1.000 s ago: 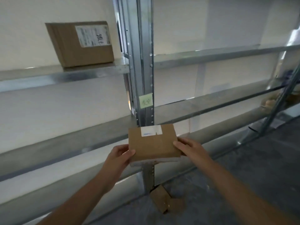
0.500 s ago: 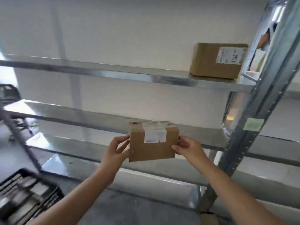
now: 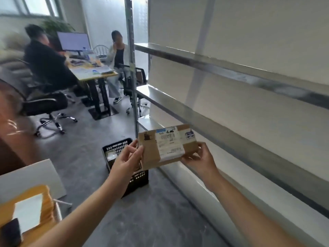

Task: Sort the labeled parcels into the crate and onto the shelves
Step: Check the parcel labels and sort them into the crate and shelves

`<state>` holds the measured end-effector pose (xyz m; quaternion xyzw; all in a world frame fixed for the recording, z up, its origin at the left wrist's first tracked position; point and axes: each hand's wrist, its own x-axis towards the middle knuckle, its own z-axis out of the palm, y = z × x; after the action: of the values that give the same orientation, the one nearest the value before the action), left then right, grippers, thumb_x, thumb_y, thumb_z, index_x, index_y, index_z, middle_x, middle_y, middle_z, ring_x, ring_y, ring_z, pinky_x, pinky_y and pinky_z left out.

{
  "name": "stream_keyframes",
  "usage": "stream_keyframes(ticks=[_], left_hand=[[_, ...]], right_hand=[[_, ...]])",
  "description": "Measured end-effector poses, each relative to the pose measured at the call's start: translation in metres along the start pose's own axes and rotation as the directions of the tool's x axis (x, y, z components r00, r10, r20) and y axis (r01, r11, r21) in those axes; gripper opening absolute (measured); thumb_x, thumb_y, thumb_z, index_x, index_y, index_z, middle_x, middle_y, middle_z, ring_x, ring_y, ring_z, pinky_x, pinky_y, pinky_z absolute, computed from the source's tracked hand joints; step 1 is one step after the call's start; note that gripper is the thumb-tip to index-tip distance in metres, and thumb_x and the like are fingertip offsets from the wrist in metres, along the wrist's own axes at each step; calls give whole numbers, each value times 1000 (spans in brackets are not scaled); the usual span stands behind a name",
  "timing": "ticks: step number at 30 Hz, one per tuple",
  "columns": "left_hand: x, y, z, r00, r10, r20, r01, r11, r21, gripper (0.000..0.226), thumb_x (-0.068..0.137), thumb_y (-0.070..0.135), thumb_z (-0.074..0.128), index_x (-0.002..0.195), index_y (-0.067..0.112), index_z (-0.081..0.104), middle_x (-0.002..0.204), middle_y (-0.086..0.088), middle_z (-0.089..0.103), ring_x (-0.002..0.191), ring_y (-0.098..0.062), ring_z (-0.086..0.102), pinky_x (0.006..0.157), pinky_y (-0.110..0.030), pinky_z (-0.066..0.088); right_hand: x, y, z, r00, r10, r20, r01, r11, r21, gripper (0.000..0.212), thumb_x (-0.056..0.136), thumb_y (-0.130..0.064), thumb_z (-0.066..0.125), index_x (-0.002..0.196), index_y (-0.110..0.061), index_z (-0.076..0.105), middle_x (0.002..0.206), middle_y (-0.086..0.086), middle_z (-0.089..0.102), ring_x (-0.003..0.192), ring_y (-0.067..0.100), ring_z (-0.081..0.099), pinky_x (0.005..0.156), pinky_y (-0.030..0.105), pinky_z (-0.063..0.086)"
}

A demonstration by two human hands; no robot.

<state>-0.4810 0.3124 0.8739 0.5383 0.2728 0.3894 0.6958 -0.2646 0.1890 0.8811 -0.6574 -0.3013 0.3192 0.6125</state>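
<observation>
Parcel (image 3: 168, 145), brown cardboard with a white label facing me, is up in the air between my two hands, beside the metal shelves (image 3: 231, 122). My left hand (image 3: 127, 159) pinches its left edge; my right hand (image 3: 200, 158) grips its lower right corner. Below it, on the floor, stands the black crate (image 3: 117, 148), near the shelves' upright post (image 3: 132, 77).

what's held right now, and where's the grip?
A labeled cardboard parcel, between both hands: left hand grips its left end, right hand its lower right corner.
</observation>
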Motion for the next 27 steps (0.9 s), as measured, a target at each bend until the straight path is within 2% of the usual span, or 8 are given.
stream_keyframes(ticks=[2, 4, 8, 10, 13, 18, 22, 27], left_hand=[[6, -5, -12, 997, -7, -80, 6, 1000, -17, 47, 67, 55, 84, 80, 17, 59, 139, 8, 58, 125, -22, 59, 100, -43, 50], [12, -7, -18, 986, -17, -165, 13, 1000, -24, 50, 72, 46, 83, 105, 15, 61, 128, 2, 64, 119, -23, 63, 97, -39, 52], [40, 8, -24, 969, -10, -246, 7, 1000, -14, 55, 83, 16, 72, 134, 19, 52, 129, -1, 58, 107, -17, 69, 91, -32, 57], [59, 23, -31, 961, -5, -277, 3, 1000, -9, 55, 83, 11, 71, 136, 16, 53, 126, -2, 61, 104, -18, 71, 90, -29, 57], [84, 45, -42, 944, 18, -330, 1, 998, 55, 47, 83, 22, 71, 127, 13, 59, 125, -9, 64, 106, -22, 69, 90, -28, 56], [127, 55, -45, 894, 9, -449, 92, 975, 204, 41, 95, 42, 57, 126, 17, 63, 117, -6, 67, 107, -23, 60, 97, -41, 52], [160, 32, -27, 885, -70, -460, 121, 989, 83, 28, 96, 27, 60, 122, 20, 64, 107, 1, 72, 110, -16, 63, 93, -38, 54], [201, 14, -23, 845, -92, -527, 63, 995, -73, 32, 95, 13, 61, 127, 19, 62, 106, 0, 72, 106, -19, 65, 100, -37, 50]], right_hand=[[24, 2, 16, 999, 1, 46, -1, 1000, 11, 49, 79, 15, 71, 116, -6, 50, 114, 12, 65, 91, 13, 71, 69, 20, 57], [49, 5, 28, 997, -23, 79, 22, 1000, 21, 45, 81, 11, 71, 118, -6, 53, 115, 12, 65, 98, 19, 68, 77, 25, 60], [103, 2, 57, 967, -115, 229, 124, 992, -26, 47, 82, -15, 78, 123, -27, 57, 116, -4, 64, 107, 14, 64, 92, 33, 55], [133, -7, 78, 939, -166, 302, 178, 984, -11, 49, 82, -21, 78, 123, -33, 54, 117, -10, 62, 113, 12, 61, 95, 34, 53], [172, -30, 105, 902, -207, 377, 207, 977, 44, 57, 83, -32, 76, 132, -33, 48, 121, -14, 59, 116, 8, 57, 100, 35, 51], [230, -39, 144, 824, -189, 534, 118, 979, 164, 78, 87, -49, 66, 153, -31, 28, 141, -6, 52, 130, 12, 50, 108, 36, 45], [253, -36, 168, 805, -128, 580, -19, 970, 241, 52, 104, -41, 38, 154, -28, 30, 143, 3, 53, 122, 21, 59, 93, 36, 56], [276, -35, 173, 761, -135, 634, 32, 985, 171, 49, 105, -35, 37, 152, -42, 25, 146, -5, 47, 126, 18, 52, 98, 37, 52]])
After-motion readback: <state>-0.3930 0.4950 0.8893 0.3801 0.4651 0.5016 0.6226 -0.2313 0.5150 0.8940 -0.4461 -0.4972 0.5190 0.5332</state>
